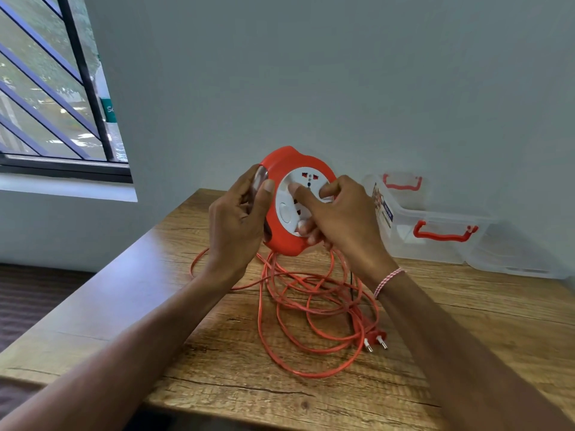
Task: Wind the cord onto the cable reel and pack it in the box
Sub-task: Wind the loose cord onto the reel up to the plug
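Cord (311, 309) lies unwound in loose, crossing loops on the table (130, 309), near me and below the reel (281, 241), with its plug (375, 337) at the near right edge of the heap. I hold the reel up off the table, white socket face toward me. My left hand (236, 225) clasps its left rim, fingers curled round the back and thumb on the front. My right hand (339, 219) rests on the white centre, fingers bent and pinching it, apparently to turn it. The box (435, 231), clear with red handles, stands open at the far right against the wall; what looks like its lid (516, 259) lies just right of it. Main hazard, as I judge it: the loops overlap, so winding may draw a crossing tight into a knot or jam it at the reel's mouth. A snagged strand could also whip the plug across the table or off its near edge. If my left grip slackens, the housing may turn with the centre and no cord will be taken up.
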A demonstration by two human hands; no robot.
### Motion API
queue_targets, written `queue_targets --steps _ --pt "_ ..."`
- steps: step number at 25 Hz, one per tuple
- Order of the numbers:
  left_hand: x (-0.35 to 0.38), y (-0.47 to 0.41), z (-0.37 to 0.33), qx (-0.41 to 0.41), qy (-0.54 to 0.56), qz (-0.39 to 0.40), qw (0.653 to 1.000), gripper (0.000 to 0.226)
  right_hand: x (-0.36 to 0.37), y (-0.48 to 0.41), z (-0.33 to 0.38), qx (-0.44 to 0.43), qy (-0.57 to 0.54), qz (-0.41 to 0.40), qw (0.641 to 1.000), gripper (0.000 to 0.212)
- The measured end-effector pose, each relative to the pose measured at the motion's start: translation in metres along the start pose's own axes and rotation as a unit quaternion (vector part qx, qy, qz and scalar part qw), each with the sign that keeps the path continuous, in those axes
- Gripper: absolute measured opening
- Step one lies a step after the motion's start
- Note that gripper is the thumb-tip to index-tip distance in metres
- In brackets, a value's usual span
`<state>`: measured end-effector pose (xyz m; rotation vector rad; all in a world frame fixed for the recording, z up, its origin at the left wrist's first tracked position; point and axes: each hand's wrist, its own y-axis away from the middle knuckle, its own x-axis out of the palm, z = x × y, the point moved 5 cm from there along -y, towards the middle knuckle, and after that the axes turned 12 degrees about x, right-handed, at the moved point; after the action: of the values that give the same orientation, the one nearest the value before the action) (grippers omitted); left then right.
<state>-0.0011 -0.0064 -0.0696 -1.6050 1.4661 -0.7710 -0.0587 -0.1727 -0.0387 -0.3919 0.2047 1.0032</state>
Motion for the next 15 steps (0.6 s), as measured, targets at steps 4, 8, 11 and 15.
queue_targets --steps 4,8,11,15 --pt "-0.004 -0.001 0.005 -0.027 -0.001 -0.014 1.0 0.04 -0.014 0.002 0.017 -0.28 0.267 -0.115 0.915 0.051" --pt "-0.008 -0.003 0.009 -0.041 0.025 -0.023 0.999 0.037 -0.007 0.004 0.014 -0.378 0.401 -0.046 0.833 0.06" --pt "-0.007 -0.003 0.011 -0.054 0.033 -0.019 0.998 0.036 -0.003 0.006 0.013 -0.413 0.426 -0.078 0.801 0.063" --pt "-0.006 -0.002 0.009 -0.044 0.037 -0.013 0.998 0.036 -0.006 0.01 0.017 -0.428 0.396 -0.119 0.804 0.059"
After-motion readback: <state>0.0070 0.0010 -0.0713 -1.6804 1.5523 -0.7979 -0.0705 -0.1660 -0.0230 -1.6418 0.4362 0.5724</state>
